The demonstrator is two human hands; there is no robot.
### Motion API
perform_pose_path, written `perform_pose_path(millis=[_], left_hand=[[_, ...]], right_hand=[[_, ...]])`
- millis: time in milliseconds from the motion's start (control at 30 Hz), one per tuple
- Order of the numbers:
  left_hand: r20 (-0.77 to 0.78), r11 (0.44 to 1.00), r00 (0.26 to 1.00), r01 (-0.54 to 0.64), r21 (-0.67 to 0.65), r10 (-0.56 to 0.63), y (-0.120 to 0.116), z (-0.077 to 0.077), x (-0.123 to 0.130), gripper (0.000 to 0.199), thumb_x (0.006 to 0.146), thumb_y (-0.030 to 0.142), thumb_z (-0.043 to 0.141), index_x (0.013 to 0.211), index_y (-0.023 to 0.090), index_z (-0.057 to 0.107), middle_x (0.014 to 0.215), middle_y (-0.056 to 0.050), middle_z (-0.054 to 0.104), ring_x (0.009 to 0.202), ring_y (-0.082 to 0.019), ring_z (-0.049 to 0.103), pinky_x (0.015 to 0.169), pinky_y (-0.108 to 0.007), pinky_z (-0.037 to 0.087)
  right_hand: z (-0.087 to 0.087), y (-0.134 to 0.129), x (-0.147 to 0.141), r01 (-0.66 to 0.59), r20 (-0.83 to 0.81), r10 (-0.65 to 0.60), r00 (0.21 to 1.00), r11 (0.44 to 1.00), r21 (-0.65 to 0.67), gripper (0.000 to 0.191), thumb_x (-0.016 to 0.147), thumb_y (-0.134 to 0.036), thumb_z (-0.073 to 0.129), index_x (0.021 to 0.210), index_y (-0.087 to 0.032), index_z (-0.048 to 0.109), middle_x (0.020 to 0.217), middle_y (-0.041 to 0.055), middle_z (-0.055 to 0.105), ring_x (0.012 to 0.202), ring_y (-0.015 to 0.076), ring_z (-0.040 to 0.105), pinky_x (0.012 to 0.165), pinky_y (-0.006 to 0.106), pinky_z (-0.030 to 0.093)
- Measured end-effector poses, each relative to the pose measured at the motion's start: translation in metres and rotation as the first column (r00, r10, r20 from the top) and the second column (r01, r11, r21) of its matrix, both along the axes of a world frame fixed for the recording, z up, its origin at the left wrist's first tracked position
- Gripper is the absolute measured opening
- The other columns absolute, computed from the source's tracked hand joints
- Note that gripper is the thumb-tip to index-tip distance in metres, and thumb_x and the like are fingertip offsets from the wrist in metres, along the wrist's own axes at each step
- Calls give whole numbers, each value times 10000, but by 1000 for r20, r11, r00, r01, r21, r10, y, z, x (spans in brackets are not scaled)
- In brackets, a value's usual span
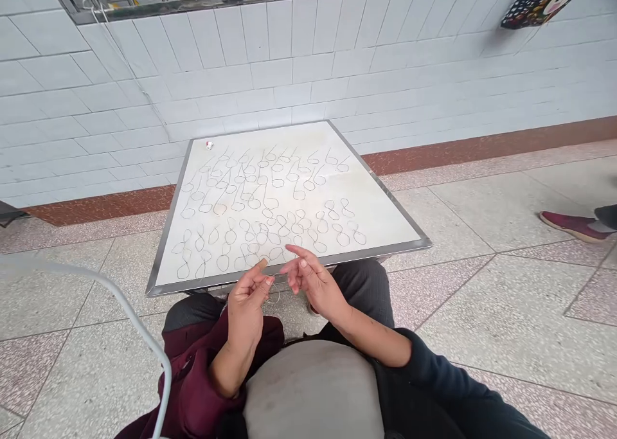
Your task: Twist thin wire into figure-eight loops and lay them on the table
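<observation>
Between finger and thumb, my left hand (248, 304) pinches a thin wire loop (274, 292) that hangs just past the table's front edge. My right hand (313, 283) is just to the right of the loop with its fingers apart, and nothing shows in it. Many thin wire pieces lie on the white table (409, 233): figure-eight shapes (230, 236) in the nearer part and single loops with straight tails (299, 195) farther back.
A small white and red object (209, 145) sits at the table's back left corner. The tiled wall (289, 72) stands behind. A pale hose (139, 336) curves at left. Another person's shoe (573, 225) is at right. A dotted bag (544, 2) hangs upper right.
</observation>
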State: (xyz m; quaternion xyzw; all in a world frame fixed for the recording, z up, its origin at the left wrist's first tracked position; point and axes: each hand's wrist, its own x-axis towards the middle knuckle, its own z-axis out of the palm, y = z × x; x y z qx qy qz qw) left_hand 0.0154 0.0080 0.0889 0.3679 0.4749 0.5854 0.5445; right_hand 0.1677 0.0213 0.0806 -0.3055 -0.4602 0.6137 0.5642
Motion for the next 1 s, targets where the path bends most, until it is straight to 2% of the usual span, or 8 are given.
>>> perform_pose_path(millis=[167, 300, 433, 533, 600, 767, 900, 1000], left_hand=[[-31, 998, 998, 53, 15, -52, -4, 1, 1, 415, 739, 268, 742, 1148, 226, 685, 726, 22, 618, 621, -77, 465, 588, -203, 380], [-78, 994, 991, 111, 15, -110, -5, 1, 2, 423, 754, 280, 726, 1169, 220, 668, 725, 20, 625, 621, -83, 470, 588, -206, 379], [-156, 986, 975, 165, 25, -159, -7, 5, 1, 479, 785, 280, 699, 1251, 217, 604, 701, 32, 592, 612, -86, 457, 592, -210, 380], [-176, 984, 969, 177, 17, -172, -7, 7, 0, 507, 798, 284, 689, 1284, 225, 562, 709, 35, 585, 639, -94, 469, 595, -208, 380], [-171, 985, 971, 172, 17, -167, -7, 7, 0, 508, 800, 289, 689, 1284, 222, 551, 724, 29, 595, 652, -98, 477, 595, -207, 377], [-193, 984, 966, 177, 19, -170, -6, 4, -1, 496, 801, 292, 685, 1272, 211, 552, 721, 27, 606, 653, -105, 495, 630, -219, 398], [-220, 979, 956, 202, 10, -195, -5, 1, -2, 519, 800, 287, 686, 1290, 214, 533, 737, 24, 620, 691, -114, 529, 690, -237, 427], [-217, 976, 953, 216, -6, -212, -4, -1, -3, 508, 800, 293, 686, 1280, 217, 538, 729, 28, 613, 662, -109, 527, 664, -238, 445]], right_hand=[[-1, 0, -2, 146, 20, -145, 989, 988, -45, 369, 957, -405, 465, 1292, -258, 414, 823, 17, 649, 577, 108, 489, 503, 223, 440], [3, 2, 3, 167, 263, -171, 949, 985, 39, 378, 973, -404, 419, 1328, -273, 423, 748, -19, 592, 458, 83, 404, 424, 212, 381], [8, 6, 15, 73, 613, -203, 763, 970, 231, 420, 986, -332, 375, 1401, -280, 425, 746, -11, 576, 489, 92, 447, 512, 240, 454], [8, 9, 24, -43, 730, -313, 607, 905, 423, 433, 975, -227, 356, 1397, -262, 447, 766, 10, 585, 640, 130, 525, 665, 285, 500], [7, 9, 27, -123, 765, -362, 533, 861, 494, 479, 953, -141, 335, 1404, -266, 437, 790, 17, 580, 693, 140, 531, 679, 286, 496], [9, 12, 33, -288, 843, -444, 303, 801, 525, 625, 858, 13, 346, 1401, -281, 444, 830, 29, 537, 700, 141, 491, 577, 235, 444], [19, 16, 39, -473, 872, -408, 269, 733, 489, 660, 811, 41, 436, 1387, -281, 456, 966, 51, 533, 806, 149, 515, 613, 238, 455], [25, 18, 43, -577, 893, -395, 217, 686, 444, 635, 804, 6, 503, 1380, -258, 462, 974, 55, 526, 803, 156, 511, 604, 246, 453]])
